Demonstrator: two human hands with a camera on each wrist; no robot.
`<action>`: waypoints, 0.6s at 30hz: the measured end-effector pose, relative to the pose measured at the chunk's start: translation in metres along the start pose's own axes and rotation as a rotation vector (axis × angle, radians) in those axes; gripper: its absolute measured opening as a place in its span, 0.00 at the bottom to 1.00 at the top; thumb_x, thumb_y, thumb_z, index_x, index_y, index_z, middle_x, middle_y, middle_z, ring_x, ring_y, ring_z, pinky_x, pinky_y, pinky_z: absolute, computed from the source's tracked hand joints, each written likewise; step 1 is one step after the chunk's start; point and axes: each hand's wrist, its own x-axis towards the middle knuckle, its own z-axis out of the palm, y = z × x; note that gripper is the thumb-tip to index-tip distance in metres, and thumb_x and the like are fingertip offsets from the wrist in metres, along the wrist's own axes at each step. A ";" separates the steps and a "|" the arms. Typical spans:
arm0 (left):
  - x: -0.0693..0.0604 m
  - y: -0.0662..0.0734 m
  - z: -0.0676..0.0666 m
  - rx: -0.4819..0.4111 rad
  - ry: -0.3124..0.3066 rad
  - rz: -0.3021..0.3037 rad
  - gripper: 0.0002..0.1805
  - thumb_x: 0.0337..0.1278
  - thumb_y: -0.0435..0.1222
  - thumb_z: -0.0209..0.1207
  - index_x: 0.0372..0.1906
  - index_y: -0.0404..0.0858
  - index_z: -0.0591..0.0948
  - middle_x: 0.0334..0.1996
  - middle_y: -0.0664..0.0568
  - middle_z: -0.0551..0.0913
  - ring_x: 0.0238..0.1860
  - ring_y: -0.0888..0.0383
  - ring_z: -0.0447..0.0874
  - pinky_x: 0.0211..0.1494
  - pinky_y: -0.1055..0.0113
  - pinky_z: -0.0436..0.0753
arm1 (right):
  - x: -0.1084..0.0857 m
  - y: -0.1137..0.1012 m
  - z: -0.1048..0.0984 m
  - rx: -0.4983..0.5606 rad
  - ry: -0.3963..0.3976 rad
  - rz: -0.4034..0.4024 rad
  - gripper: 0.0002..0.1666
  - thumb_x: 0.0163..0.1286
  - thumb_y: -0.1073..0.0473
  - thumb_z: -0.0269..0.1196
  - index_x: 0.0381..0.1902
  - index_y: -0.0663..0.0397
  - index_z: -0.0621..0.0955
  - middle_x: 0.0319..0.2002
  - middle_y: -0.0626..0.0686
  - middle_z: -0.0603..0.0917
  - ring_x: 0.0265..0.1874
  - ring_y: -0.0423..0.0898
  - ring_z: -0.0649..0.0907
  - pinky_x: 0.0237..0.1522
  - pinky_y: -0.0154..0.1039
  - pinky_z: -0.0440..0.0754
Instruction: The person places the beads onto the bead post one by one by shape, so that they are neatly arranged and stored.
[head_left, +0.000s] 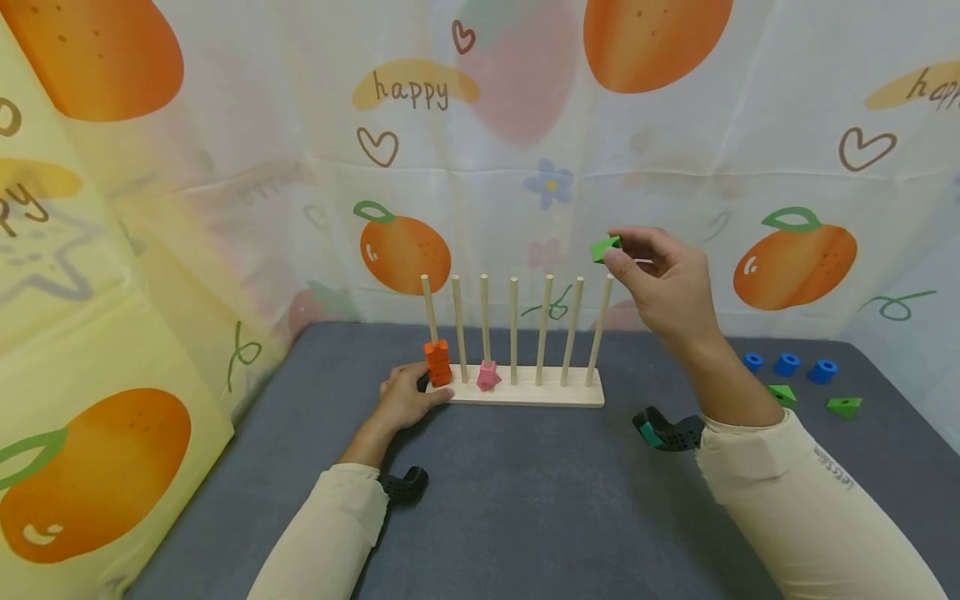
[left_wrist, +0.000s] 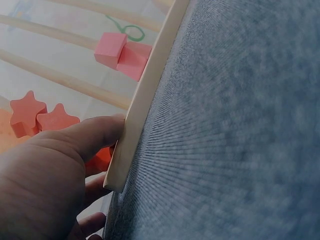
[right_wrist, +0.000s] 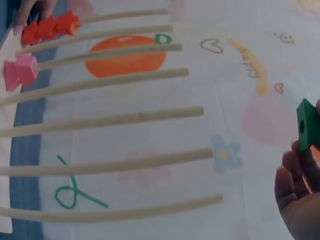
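Before a fruit-printed cloth (head_left: pixel 480 183), we see a tabletop (head_left: pixel 525 500) bearing a seven-peg board (head_left: pixel 532 397). The left hand's (head_left: pixel 405 396) fingers clamp its left end; the right hand's (head_left: pixel 671 279) fingers pinch a green block (head_left: pixel 602 248) above the right-hand pegs, apart from them. Orange stars (head_left: pixel 438 367) and pink pieces (head_left: pixel 488 377) occupy two leftward pegs; blue cylinders (head_left: pixel 787 364) lie far right.

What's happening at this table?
A person's right hand holds a green block in the air while the left hand grips the left end of the wooden rack. Three orange stars sit on the leftmost peg and two pink blocks on the third peg. Three blue blocks and two more green blocks lie on the table to the right.
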 end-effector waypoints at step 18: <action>0.000 0.000 0.000 0.004 -0.003 -0.002 0.32 0.52 0.47 0.69 0.62 0.40 0.77 0.60 0.41 0.75 0.64 0.42 0.60 0.62 0.44 0.51 | 0.019 0.022 0.042 -0.168 -0.180 0.117 0.19 0.70 0.58 0.62 0.56 0.60 0.80 0.53 0.57 0.77 0.51 0.52 0.75 0.56 0.48 0.70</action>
